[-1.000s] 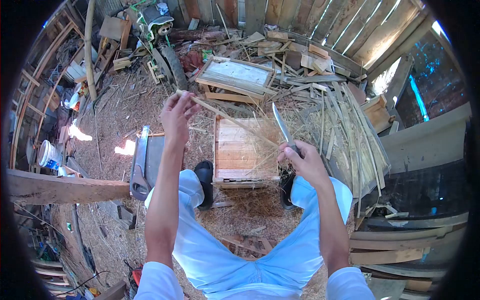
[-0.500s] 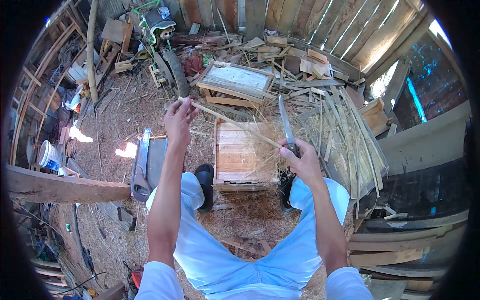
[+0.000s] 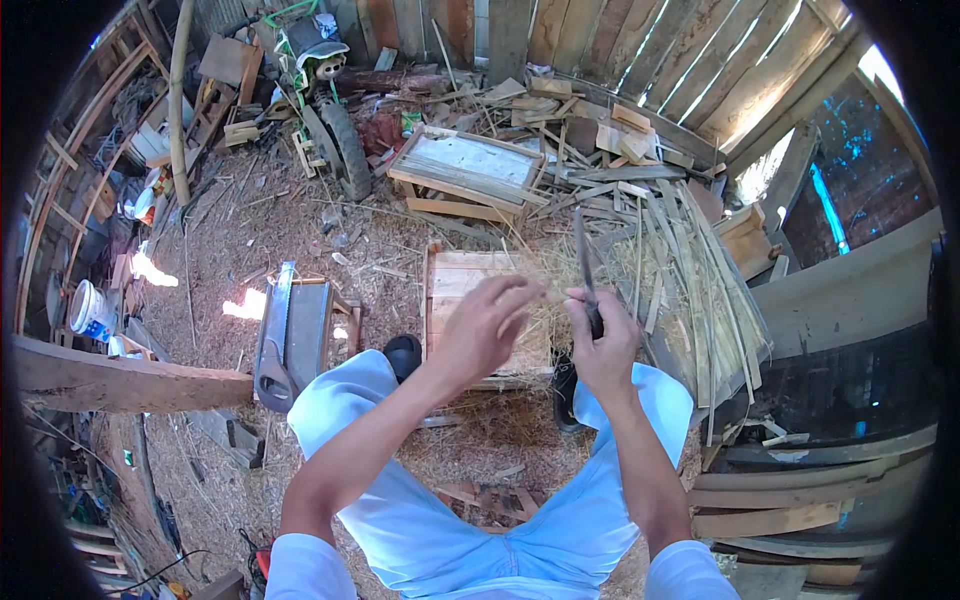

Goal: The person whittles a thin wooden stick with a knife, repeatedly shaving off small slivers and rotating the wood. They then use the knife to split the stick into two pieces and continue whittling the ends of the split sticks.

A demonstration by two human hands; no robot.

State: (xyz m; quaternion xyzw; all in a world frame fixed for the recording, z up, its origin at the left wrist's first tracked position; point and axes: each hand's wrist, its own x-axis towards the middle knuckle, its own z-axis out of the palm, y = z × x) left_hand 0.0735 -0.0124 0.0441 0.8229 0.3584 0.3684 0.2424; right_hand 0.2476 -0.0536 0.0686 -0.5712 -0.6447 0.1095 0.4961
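Observation:
My right hand (image 3: 605,345) grips a knife (image 3: 583,255) by its dark handle, the narrow blade pointing up and away from me. Close beside it on the left, my left hand (image 3: 488,335) reaches across with bent fingers whose tips are smeared by motion. Whether those fingers hold anything is not clear, and the thin wooden strip cannot be made out between the hands. Beneath them is a low slatted wooden stool or box (image 3: 455,285), partly covered by my left hand and forearm.
A handsaw (image 3: 275,345) lies on a dark-topped small bench (image 3: 308,325) at left. Long thin wooden strips (image 3: 700,300) are piled on the right. A wooden frame with a pale panel (image 3: 470,160) and scrap wood lie ahead. A white bucket (image 3: 92,308) stands far left.
My left hand has swung right and nearer, from the strip's far end to beside my right hand. The strip no longer shows clearly between them. The knife now looks more upright, its blade seen edge-on.

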